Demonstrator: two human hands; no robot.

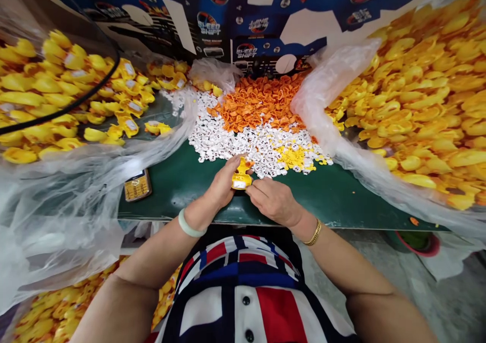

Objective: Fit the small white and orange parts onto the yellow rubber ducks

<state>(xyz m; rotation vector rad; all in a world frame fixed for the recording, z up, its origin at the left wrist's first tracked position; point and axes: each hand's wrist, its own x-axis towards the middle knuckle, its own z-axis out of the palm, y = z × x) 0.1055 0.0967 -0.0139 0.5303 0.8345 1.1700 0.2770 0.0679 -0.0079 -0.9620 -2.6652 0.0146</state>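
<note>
My left hand (222, 185) is closed around a small yellow toy duck (242, 176), held base-up just above the green table (178, 186). My right hand (273, 199) is beside it, its fingers pinched against the duck's white base. Just beyond the hands lie a heap of small white round parts (228, 138), a heap of orange beak pieces (261, 102) and a small patch of yellow bits (294, 156).
Clear plastic bags of yellow duck bodies lie on the left (56, 94) and the right (425, 94). A yellow keypad phone (137, 185) rests on the table's left. Blue printed cardboard (243, 18) stands behind. More ducks (49, 317) sit below left.
</note>
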